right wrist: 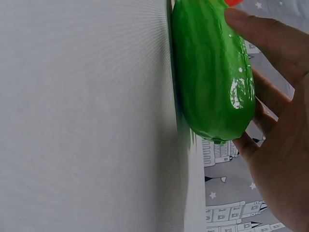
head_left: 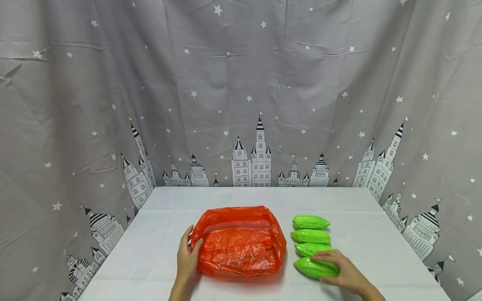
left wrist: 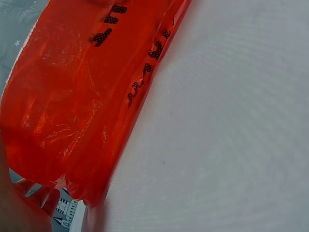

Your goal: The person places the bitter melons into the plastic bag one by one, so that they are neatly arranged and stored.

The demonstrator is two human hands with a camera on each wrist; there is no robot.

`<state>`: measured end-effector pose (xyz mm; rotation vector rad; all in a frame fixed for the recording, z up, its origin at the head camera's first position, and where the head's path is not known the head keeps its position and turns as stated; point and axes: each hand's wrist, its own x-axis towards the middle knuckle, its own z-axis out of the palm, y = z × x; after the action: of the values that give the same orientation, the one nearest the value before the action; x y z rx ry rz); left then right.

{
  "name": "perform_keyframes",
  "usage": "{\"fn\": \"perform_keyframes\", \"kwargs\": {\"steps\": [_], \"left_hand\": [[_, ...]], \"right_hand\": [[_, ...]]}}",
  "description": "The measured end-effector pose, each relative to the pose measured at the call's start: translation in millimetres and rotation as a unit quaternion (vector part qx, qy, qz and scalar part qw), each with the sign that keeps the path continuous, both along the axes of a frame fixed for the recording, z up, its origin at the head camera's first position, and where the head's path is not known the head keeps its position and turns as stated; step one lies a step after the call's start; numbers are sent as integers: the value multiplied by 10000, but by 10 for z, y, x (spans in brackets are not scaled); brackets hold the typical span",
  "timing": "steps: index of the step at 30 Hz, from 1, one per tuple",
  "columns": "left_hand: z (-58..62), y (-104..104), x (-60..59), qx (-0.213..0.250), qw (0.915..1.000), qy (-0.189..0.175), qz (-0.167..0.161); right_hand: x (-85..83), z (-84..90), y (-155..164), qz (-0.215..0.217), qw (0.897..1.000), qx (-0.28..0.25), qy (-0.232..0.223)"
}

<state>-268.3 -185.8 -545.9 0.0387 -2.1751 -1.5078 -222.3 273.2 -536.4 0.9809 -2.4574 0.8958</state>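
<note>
In the head view a red plastic bag (head_left: pixel 237 251) lies on the table with its mouth spread wide. My left hand (head_left: pixel 187 256) grips the bag's left rim, thumb on the inner side and fingers outside. The left wrist view shows the bag's side (left wrist: pixel 72 96) with black print and part of my left hand (left wrist: pixel 31 208). To the right of the bag, glossy green bitter melons (head_left: pixel 310 237) lie in a column. My right hand (head_left: pixel 344 271) holds the nearest bitter melon (head_left: pixel 314 267), thumb on one side and fingers on the other, as the right wrist view also shows (right wrist: pixel 215 72).
A white-covered table (head_left: pixel 158 234) carries everything. Behind it and along both sides hangs a grey curtain (head_left: pixel 211 75) printed with stars and castles. Several bitter melons lie close together just beyond the right hand.
</note>
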Motion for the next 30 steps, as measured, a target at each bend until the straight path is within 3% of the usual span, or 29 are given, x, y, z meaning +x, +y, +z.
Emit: {"fn": "perform_keyframes", "kwargs": {"steps": [10, 17, 25, 30], "left_hand": [[28, 9, 37, 94, 9998, 8, -178], [272, 102, 194, 153, 9996, -98, -194], [30, -1, 54, 57, 9997, -24, -242], [-11, -28, 21, -10, 9996, 12, -267]], "right_hand": [[2, -20, 8, -64, 9996, 211, -149], [18, -17, 18, 42, 9995, 311, -14], [19, -13, 32, 179, 9992, 345, -24], [4, -3, 31, 91, 9991, 416, -31]]}}
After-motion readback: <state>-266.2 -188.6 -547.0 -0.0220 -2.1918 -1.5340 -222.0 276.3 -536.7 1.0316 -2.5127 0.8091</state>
